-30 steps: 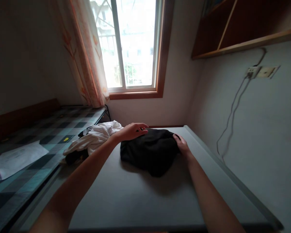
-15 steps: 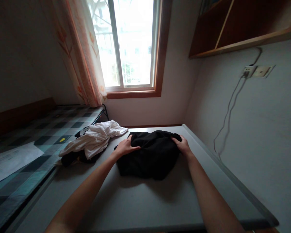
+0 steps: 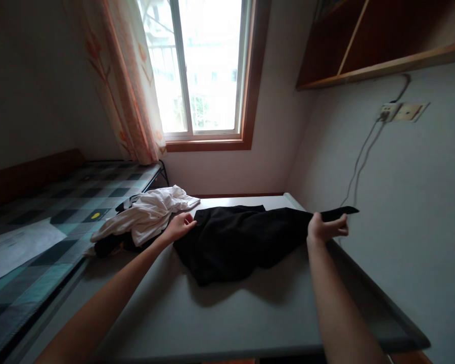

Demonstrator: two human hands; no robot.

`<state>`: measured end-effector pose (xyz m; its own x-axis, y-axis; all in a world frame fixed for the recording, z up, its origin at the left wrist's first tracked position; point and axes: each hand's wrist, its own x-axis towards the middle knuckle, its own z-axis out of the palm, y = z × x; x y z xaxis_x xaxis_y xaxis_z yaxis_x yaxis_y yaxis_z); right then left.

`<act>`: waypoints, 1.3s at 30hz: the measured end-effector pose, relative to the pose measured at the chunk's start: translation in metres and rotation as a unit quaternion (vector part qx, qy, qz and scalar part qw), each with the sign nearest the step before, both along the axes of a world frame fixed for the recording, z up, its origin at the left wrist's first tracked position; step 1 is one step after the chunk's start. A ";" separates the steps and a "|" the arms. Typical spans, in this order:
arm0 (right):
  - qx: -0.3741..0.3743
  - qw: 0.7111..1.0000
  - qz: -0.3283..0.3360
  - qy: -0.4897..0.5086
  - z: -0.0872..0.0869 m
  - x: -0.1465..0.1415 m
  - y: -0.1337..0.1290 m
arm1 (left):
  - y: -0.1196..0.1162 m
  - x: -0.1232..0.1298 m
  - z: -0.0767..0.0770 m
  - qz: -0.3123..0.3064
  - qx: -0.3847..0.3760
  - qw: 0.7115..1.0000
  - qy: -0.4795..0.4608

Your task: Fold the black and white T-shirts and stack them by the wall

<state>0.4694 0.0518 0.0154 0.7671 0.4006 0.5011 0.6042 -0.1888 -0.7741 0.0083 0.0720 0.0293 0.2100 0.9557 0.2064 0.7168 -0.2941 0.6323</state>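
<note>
A black garment point(image 3: 238, 242) lies rumpled across the grey-white table, one part of it stretched out to the right. My left hand point(image 3: 182, 226) is closed at its upper left edge, the fingertips pinching the cloth. At the right, my right hand point(image 3: 328, 227) grips the stretched part, and a dark end of cloth sticks out beyond the fingers over the table's right edge. To the left of my left hand sits a heap with a white garment point(image 3: 151, 212) on top of dark cloth point(image 3: 108, 245).
The table point(image 3: 220, 323) has a raised right edge near the wall. Left of it stands a bed point(image 3: 56, 202) with a checked cover and a paper sheet point(image 3: 23, 247). A cable point(image 3: 358, 167) hangs from a wall socket point(image 3: 390, 111) below a wooden shelf point(image 3: 382, 65).
My right hand has moved right, pulling part of the black garment out with it. My left hand has shifted slightly left. The garment is now wider and more spread.
</note>
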 end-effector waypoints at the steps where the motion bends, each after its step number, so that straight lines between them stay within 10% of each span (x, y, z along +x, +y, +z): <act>1: -0.003 0.999 -0.047 -0.016 0.004 -0.009 -0.004 | 0.000 0.000 -0.002 0.006 0.005 1.000 0.005; 8: -0.179 0.961 0.143 -0.153 0.011 -0.050 -0.011 | -0.004 0.011 -0.017 0.043 0.016 0.994 0.097; 13: -0.106 0.969 0.121 -0.190 0.011 -0.055 -0.008 | -0.002 0.021 -0.023 0.023 0.024 0.997 0.066; 18: -0.152 0.888 0.371 -0.225 0.007 -0.072 -0.001 | 0.002 0.029 -0.022 0.040 0.027 0.998 0.036; 30: -0.243 0.834 0.479 -0.127 0.007 -0.106 -0.009 | 0.017 0.029 0.025 0.163 0.075 0.945 -0.272; 39: -0.105 0.756 0.645 0.036 0.008 -0.134 -0.023 | -0.066 0.141 0.054 -0.256 0.146 0.955 -0.035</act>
